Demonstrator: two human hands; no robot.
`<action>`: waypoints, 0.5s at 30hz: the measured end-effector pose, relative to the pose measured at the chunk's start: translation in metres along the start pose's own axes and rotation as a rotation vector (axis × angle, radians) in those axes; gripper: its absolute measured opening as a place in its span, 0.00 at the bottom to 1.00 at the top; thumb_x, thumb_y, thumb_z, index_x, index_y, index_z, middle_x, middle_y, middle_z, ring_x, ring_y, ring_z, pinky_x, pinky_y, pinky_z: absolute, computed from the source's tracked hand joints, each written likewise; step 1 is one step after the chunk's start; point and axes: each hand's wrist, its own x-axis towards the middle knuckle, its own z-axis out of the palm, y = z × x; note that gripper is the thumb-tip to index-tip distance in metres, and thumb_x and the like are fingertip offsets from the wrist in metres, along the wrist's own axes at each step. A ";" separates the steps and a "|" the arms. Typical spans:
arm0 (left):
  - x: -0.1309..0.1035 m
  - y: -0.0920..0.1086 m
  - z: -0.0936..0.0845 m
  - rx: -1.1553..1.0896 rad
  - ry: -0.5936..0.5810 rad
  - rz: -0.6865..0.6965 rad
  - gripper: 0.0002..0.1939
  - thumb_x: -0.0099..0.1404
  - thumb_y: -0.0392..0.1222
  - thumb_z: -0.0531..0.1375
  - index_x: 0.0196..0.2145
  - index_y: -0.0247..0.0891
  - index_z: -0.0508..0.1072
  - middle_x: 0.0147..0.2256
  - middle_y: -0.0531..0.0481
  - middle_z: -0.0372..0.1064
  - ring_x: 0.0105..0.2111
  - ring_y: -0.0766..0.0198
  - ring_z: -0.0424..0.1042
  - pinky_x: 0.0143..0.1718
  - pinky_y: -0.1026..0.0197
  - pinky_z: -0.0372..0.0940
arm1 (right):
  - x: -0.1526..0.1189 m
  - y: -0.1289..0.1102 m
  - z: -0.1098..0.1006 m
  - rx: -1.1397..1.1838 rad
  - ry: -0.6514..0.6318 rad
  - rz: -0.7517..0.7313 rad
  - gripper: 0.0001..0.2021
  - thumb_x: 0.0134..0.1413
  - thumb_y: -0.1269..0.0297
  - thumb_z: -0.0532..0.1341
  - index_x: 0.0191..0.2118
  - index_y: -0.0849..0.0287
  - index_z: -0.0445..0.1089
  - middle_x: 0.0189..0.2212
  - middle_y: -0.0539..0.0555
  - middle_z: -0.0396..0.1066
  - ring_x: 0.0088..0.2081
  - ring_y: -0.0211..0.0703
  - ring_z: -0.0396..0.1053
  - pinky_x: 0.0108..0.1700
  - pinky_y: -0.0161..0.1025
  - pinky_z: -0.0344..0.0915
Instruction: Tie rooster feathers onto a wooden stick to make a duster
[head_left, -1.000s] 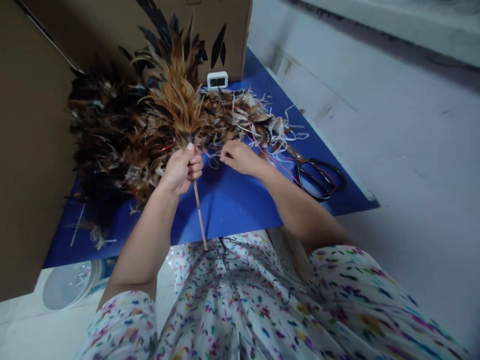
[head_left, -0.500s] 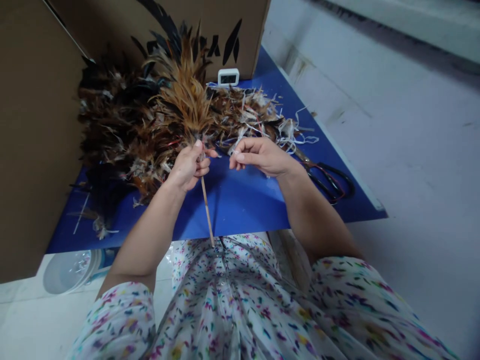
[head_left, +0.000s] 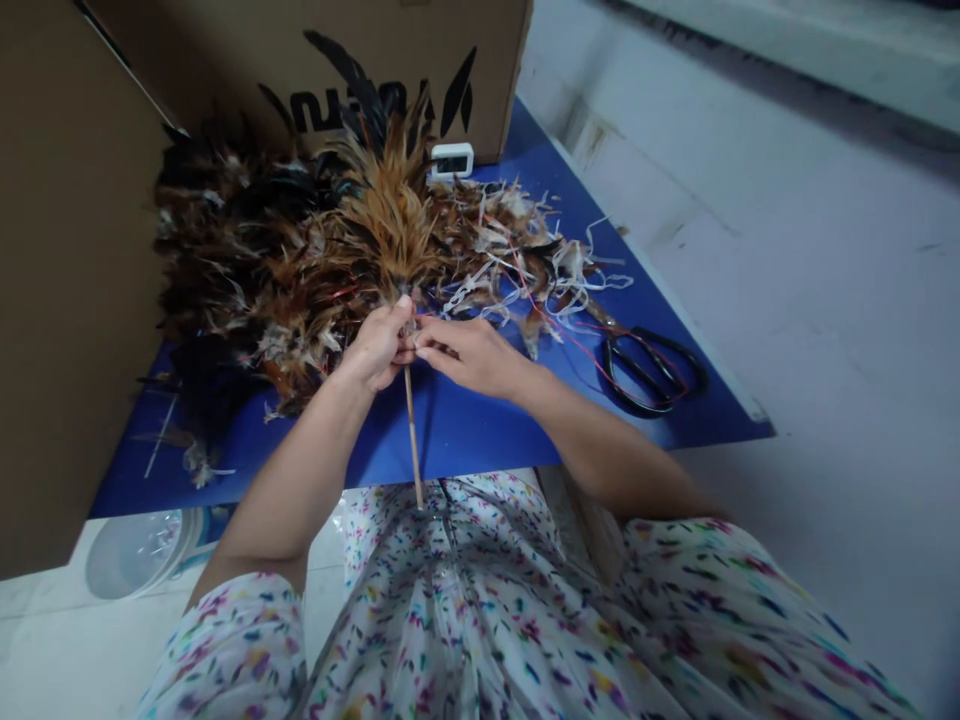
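My left hand [head_left: 380,343] is closed around a feather duster [head_left: 394,220] at the point where the feathers meet the stick. Brown and golden feathers fan out above the grip, with long dark ones at the tip. Below it the thin wooden stick [head_left: 413,440] slants down past the table edge toward my lap. My right hand [head_left: 469,355] meets the left at the feather base, its fingers pinched together; what they hold is too small to make out. A thin red string [head_left: 559,325] runs on the table to the right, close to the hands.
Piled brown and black feathers [head_left: 225,250] cover the left of the blue table [head_left: 480,430]. White ribbon scraps [head_left: 577,270] and black-handled scissors [head_left: 649,370] lie at the right. A small white digital clock [head_left: 452,160] stands before a cardboard box [head_left: 495,100]. A bucket [head_left: 135,555] is below.
My right hand has moved left and down to meet my left hand at the feather base. The red string now shows stretched across the scraps toward the scissors.
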 end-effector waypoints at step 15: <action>0.005 0.002 -0.006 -0.073 -0.045 -0.068 0.15 0.73 0.43 0.57 0.30 0.32 0.67 0.22 0.49 0.71 0.10 0.79 0.53 0.10 0.75 0.41 | -0.003 0.001 0.003 -0.356 -0.083 -0.054 0.11 0.68 0.64 0.53 0.45 0.59 0.72 0.39 0.57 0.79 0.35 0.43 0.74 0.36 0.38 0.62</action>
